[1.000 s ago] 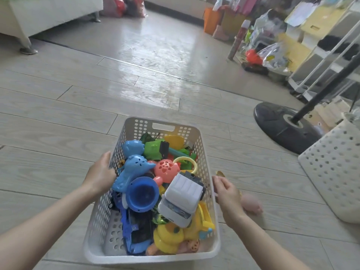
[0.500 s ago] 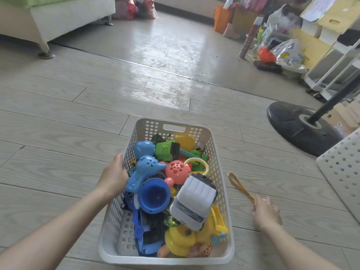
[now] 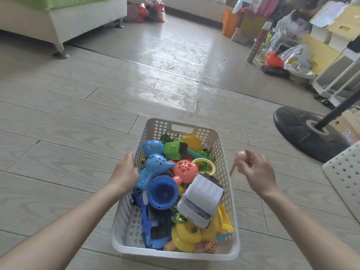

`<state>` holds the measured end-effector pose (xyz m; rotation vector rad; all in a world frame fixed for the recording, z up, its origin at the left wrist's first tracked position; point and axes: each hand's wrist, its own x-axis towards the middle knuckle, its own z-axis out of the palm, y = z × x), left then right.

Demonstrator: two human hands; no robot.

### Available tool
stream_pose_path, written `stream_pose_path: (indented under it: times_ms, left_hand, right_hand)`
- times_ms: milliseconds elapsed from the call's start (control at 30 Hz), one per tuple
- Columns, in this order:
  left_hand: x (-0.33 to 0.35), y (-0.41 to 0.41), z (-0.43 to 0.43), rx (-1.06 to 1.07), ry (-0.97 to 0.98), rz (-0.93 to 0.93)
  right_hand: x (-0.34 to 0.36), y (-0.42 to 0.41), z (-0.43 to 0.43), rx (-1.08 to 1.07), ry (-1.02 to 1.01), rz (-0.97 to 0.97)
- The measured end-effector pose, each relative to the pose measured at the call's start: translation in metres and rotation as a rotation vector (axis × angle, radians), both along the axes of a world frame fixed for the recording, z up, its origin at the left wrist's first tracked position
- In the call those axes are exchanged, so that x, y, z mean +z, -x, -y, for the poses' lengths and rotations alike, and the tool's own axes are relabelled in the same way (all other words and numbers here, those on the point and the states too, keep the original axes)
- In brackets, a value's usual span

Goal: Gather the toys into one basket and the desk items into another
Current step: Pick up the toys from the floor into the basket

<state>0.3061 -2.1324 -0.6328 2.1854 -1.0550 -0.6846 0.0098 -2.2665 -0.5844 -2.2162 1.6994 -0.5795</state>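
Two bare hands flank the toy-filled white basket point(image 3: 227, 191) on the floor: the left hand point(image 3: 125, 173) grips its left rim, the right hand point(image 3: 257, 172), just right of it, pinches a small pink toy point(image 3: 240, 156) above the floor.

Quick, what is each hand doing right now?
Left hand: gripping the white basket by its side wall.
Right hand: closed on a small pink toy.
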Motion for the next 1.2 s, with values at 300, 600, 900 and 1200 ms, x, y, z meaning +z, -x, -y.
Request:
stream_pose_path:
  times_ms: [300, 600, 900, 1200]
  left_hand:
    - [0.001, 0.001, -0.006, -0.028, -0.015, -0.021]
    - [0.0, 0.002, -0.012, -0.024, -0.031, -0.009]
    - [0.006, 0.003, -0.014, -0.039, -0.01, -0.061]
    - [0.006, 0.005, -0.018, -0.022, -0.01, -0.089]
  right_hand:
    - [0.073, -0.09, -0.032, 0.382, -0.001, 0.45]
    - [0.031, -0.088, -0.053, 0.211, -0.495, 0.295]
    - [0.032, -0.105, -0.077, 0.357, -0.477, 0.364]
    - [0.031, -0.119, -0.113, 0.52, -0.557, 0.052]
